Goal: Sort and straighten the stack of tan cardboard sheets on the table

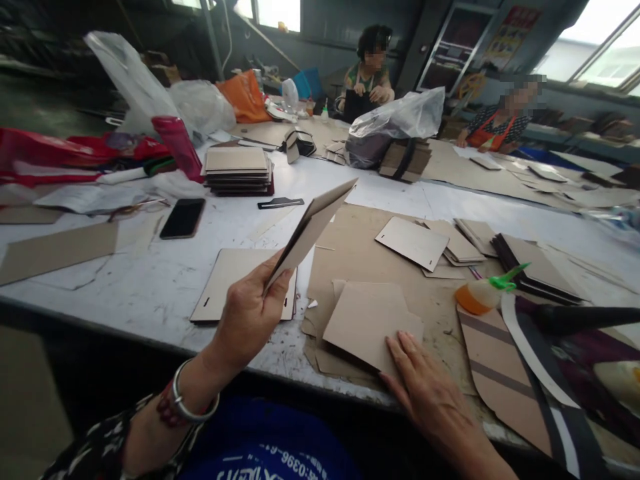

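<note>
My left hand (255,310) is closed round the lower end of a thin beige board panel (315,230), holding it tilted above the table. Two layers with a dark gap between them show along its edge. Below it lies a stack of pale panels (215,283) with small dark slots at the corners. My right hand (433,387) rests with fingers stretched out on the near right corner of another beige board panel (370,323). That panel lies on brown cardboard sheets (350,233), and a dark shadow runs under its near edge.
To the right are a glue bottle (480,297) with a green nozzle, a curved brown piece (505,373) and stacked dark-edged panels (540,267). A phone (183,218), a panel stack (237,170) and a pink bottle (177,147) stand left. Two people work across the table.
</note>
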The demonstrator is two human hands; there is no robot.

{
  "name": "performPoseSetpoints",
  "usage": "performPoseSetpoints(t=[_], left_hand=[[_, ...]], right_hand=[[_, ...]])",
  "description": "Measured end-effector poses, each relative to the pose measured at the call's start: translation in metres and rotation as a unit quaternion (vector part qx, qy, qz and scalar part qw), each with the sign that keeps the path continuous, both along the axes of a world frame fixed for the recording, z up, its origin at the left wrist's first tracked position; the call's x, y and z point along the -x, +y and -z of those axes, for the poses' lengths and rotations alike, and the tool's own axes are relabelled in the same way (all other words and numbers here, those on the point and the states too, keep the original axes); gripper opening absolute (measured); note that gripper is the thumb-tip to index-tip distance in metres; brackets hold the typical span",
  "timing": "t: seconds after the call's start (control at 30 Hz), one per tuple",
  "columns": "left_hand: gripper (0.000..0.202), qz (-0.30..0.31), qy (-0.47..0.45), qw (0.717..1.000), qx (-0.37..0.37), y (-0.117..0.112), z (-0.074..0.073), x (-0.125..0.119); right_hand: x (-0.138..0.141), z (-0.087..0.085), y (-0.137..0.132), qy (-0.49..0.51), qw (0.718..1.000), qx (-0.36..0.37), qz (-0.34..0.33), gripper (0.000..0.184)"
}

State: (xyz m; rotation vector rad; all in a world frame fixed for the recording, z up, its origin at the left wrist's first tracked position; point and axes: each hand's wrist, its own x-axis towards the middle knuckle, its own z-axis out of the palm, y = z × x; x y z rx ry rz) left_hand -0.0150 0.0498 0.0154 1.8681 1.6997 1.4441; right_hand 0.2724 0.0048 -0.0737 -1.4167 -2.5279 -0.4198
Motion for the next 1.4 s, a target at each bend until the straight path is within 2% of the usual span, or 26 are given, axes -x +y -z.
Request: performPoseSetpoints(t=[0.1,0.17,0.23,0.33,0.4,0.43,0.5,0.63,0.7,0.77,0.87,0.97,1.1,1.2,1.33,1.4], left_hand=[[0.033,0.009,-0.01,1.0,-0.023,-0.002,-0.002,0.005],[0.032,0.007,-0.014,0.999,-0.03,-0.004,-0.003,0.007],[0.032,0.002,-0.015,0.999,-0.039,-0.005,-0.003,0.009],[0.031,-0.007,-0.01,0.999,-0.053,-0.007,-0.004,0.012],[0.032,-0.011,-0.006,0.998,-0.058,-0.008,-0.004,0.014],[0.032,-0.013,-0.006,0.998,-0.06,-0.008,-0.004,0.014],[0.032,-0.017,-0.005,0.998,-0.059,-0.009,-0.003,0.015],[0.03,-0.016,0.0,0.998,-0.058,-0.01,-0.003,0.017],[0.027,-0.011,0.001,0.998,-0.058,-0.011,-0.003,0.018],[0.025,-0.011,0.0,0.998,-0.056,-0.011,-0.002,0.018],[0.025,-0.019,-0.001,0.998,-0.052,-0.012,0.0,0.018],[0.027,-0.011,0.0,0.999,-0.052,-0.012,0.001,0.018],[0.028,0.004,-0.007,0.998,-0.063,-0.013,0.002,0.02],[0.028,0.012,-0.009,0.998,-0.06,-0.014,0.003,0.023],[0.029,0.014,-0.014,0.999,-0.051,-0.014,0.004,0.027],[0.029,0.011,-0.016,0.999,-0.046,-0.013,0.003,0.028]], right_hand=[[-0.005,-0.01,0.004,-0.023,0.996,-0.062,-0.064,0.034],[-0.008,-0.029,0.009,-0.034,0.989,-0.112,-0.088,0.028],[-0.011,-0.057,0.015,-0.056,0.982,-0.164,-0.07,0.025],[-0.012,-0.097,0.023,-0.08,0.967,-0.24,-0.001,0.023],[-0.011,-0.11,0.026,-0.073,0.962,-0.263,0.019,0.025],[-0.01,-0.109,0.027,-0.063,0.964,-0.259,0.018,0.027],[-0.008,-0.094,0.026,-0.035,0.973,-0.227,-0.006,0.029],[0.004,-0.037,0.017,0.022,0.991,-0.125,-0.041,0.024],[0.014,-0.014,0.012,0.02,0.997,-0.077,-0.008,0.033],[0.027,-0.004,0.009,0.003,0.998,-0.044,0.05,0.047],[0.049,-0.005,0.012,-0.018,0.992,-0.031,0.12,0.063],[0.069,-0.009,0.02,-0.034,0.99,-0.016,0.133,0.07],[0.083,-0.006,0.026,-0.036,0.993,0.024,0.112,0.061],[0.081,-0.008,0.027,-0.035,0.997,0.013,0.074,0.052],[0.064,-0.034,0.038,-0.022,0.999,-0.028,-0.007,0.039],[0.05,-0.054,0.048,-0.014,0.996,-0.084,0.006,0.03]])
